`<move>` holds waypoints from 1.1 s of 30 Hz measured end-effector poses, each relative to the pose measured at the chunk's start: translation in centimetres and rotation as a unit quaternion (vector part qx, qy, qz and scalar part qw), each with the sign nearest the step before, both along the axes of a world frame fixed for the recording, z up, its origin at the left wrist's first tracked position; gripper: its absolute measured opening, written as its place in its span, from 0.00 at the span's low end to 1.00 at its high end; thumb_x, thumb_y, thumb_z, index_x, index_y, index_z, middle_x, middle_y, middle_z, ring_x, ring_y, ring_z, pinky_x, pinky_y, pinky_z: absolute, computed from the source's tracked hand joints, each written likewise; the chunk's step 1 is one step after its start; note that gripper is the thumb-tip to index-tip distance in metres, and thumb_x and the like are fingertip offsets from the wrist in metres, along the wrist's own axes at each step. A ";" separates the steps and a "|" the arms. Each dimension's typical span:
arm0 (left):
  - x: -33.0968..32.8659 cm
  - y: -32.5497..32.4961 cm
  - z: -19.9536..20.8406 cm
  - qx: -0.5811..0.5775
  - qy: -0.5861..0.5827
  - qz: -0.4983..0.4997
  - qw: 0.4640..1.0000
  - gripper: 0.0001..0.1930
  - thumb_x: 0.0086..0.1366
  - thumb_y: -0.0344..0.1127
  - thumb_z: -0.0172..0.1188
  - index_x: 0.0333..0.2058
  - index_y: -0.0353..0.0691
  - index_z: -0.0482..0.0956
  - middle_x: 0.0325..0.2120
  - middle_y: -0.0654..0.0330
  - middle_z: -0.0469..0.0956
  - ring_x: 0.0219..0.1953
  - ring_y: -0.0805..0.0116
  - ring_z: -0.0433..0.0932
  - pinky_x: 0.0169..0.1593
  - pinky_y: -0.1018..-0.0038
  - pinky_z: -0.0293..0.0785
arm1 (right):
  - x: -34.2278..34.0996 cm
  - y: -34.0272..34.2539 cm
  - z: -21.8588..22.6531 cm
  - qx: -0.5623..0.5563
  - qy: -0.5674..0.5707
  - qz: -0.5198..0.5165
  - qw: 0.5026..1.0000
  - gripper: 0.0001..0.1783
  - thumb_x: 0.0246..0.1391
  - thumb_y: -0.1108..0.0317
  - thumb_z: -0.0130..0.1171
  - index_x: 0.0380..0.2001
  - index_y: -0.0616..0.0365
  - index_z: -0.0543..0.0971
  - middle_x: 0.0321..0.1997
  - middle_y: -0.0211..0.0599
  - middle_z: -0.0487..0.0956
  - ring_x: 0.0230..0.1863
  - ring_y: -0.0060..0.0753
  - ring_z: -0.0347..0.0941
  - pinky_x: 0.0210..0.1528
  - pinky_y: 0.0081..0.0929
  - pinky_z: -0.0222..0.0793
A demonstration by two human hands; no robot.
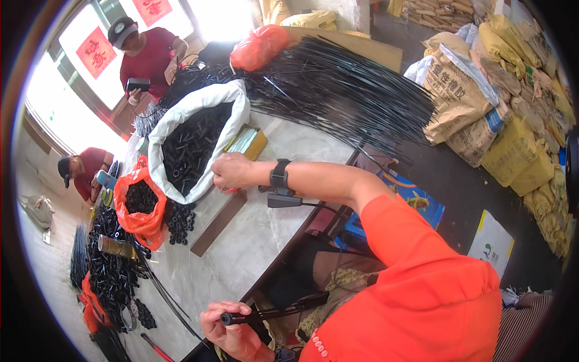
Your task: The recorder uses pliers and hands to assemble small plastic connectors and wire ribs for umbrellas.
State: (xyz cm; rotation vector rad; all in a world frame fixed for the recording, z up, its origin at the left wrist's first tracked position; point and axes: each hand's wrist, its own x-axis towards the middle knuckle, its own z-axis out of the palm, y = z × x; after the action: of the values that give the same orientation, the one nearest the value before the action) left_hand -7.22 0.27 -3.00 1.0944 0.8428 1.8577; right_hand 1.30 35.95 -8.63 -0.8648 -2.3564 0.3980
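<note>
My left hand (232,332), low in the view, has its fingers wrapped around a black tube (244,317) with a round hollow end. Thin dark strips run from the tube toward my lap. My right hand (232,172) is closed over the table beside a white sack (241,105) full of short black tube pieces (192,142). Whatever its fingers grip is hidden, though a bit of red shows beneath them. Next to that hand is a small yellow box (256,145). A brown bar (218,223) lies on the grey table (265,226) below it.
An orange bag (158,232) of small black parts stands left of the sack. Long black rods (344,90) overhang the far table end. Two people (148,57) work across the table. Stacked sacks (461,90) line the right side; a blue box (422,205) is near my elbow.
</note>
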 end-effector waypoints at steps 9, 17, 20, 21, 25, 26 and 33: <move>1.2 0.5 0.2 0.003 0.026 -0.013 1.000 0.17 0.62 0.33 0.66 0.46 0.35 0.73 0.39 0.47 0.74 0.38 0.57 0.78 0.44 0.66 0.78 | 1.7 -0.3 1.9 -0.153 0.221 0.043 0.962 0.11 0.48 0.69 0.55 0.19 0.65 0.79 0.22 0.49 0.80 0.26 0.40 0.80 0.30 0.37 0.75; 2.7 0.4 0.6 -0.004 0.015 -0.007 1.000 0.15 0.63 0.31 0.64 0.46 0.34 0.73 0.39 0.50 0.76 0.39 0.57 0.78 0.44 0.66 0.78 | 3.4 -6.7 5.7 -0.429 0.291 0.190 0.834 0.11 0.59 0.64 0.51 0.30 0.61 0.76 0.21 0.30 0.76 0.17 0.20 0.71 0.18 0.18 0.67; 2.3 0.0 -0.1 -0.002 0.028 0.046 0.999 0.17 0.61 0.34 0.67 0.45 0.35 0.72 0.36 0.51 0.75 0.35 0.59 0.77 0.40 0.66 0.77 | 3.8 -9.9 7.0 -0.397 0.279 0.238 0.841 0.11 0.58 0.63 0.55 0.29 0.59 0.76 0.21 0.27 0.76 0.17 0.17 0.71 0.19 0.16 0.66; 2.3 -0.1 -0.4 -0.004 0.046 0.085 0.995 0.21 0.58 0.39 0.70 0.44 0.37 0.71 0.33 0.53 0.73 0.32 0.60 0.76 0.37 0.66 0.76 | 4.6 -11.0 7.5 -0.362 0.277 0.255 0.853 0.11 0.57 0.62 0.56 0.29 0.59 0.77 0.21 0.27 0.76 0.18 0.16 0.71 0.19 0.16 0.66; 3.3 0.7 0.3 -0.014 -0.003 0.034 0.999 0.15 0.55 0.23 0.65 0.41 0.34 0.73 0.33 0.48 0.76 0.34 0.56 0.78 0.40 0.62 0.78 | 7.8 -13.0 7.4 -0.418 0.299 0.280 0.811 0.06 0.56 0.67 0.62 0.30 0.58 0.79 0.23 0.26 0.76 0.22 0.14 0.72 0.20 0.15 0.66; 3.2 0.7 0.4 -0.004 -0.012 0.022 1.000 0.15 0.54 0.21 0.64 0.41 0.34 0.73 0.34 0.48 0.76 0.35 0.54 0.78 0.41 0.61 0.78 | 8.1 -13.7 7.4 -0.439 0.299 0.282 0.799 0.05 0.55 0.69 0.63 0.30 0.58 0.79 0.24 0.26 0.77 0.22 0.14 0.72 0.21 0.15 0.66; 2.1 -0.1 0.2 0.001 -0.019 0.031 0.999 0.14 0.57 0.27 0.67 0.42 0.35 0.75 0.35 0.49 0.77 0.36 0.57 0.79 0.41 0.64 0.78 | 7.8 -17.4 7.2 -0.479 0.290 0.294 0.775 0.05 0.50 0.74 0.69 0.28 0.57 0.80 0.26 0.24 0.78 0.23 0.12 0.71 0.21 0.12 0.64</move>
State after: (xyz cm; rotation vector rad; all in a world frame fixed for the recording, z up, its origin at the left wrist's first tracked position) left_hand -5.12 0.19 -2.77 1.0416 0.8629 1.9247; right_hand 9.12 18.55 -1.43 -0.2383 -1.6693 1.9281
